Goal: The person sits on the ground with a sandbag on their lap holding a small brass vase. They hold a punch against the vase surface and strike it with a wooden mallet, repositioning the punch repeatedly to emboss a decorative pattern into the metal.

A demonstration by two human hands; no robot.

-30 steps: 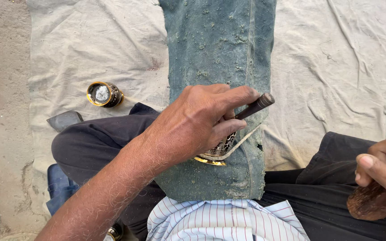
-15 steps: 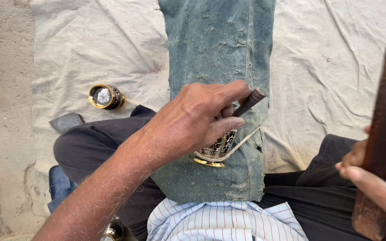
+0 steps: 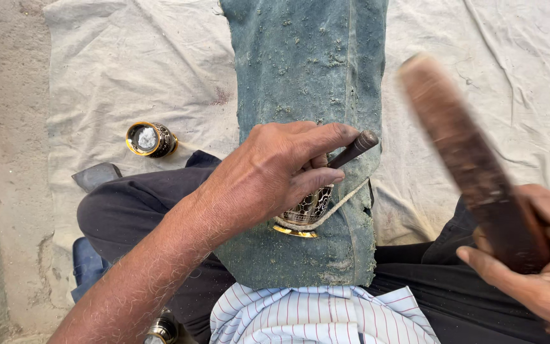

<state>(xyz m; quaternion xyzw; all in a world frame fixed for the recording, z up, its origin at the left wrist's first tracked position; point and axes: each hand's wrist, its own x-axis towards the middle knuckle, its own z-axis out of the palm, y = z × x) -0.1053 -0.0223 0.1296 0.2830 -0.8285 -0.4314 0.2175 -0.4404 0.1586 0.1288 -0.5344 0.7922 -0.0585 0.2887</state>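
Left hand (image 3: 268, 175) gripping a dark punch (image 3: 353, 148), mostly hiding the patterned cup (image 3: 303, 213), right hand (image 3: 536, 261) gripping a motion-blurred wooden mallet (image 3: 466, 159), now raised higher than before.

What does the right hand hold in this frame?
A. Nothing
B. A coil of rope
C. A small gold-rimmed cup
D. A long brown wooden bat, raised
D: the right hand grips a long brown wooden bat, raised and motion-blurred.
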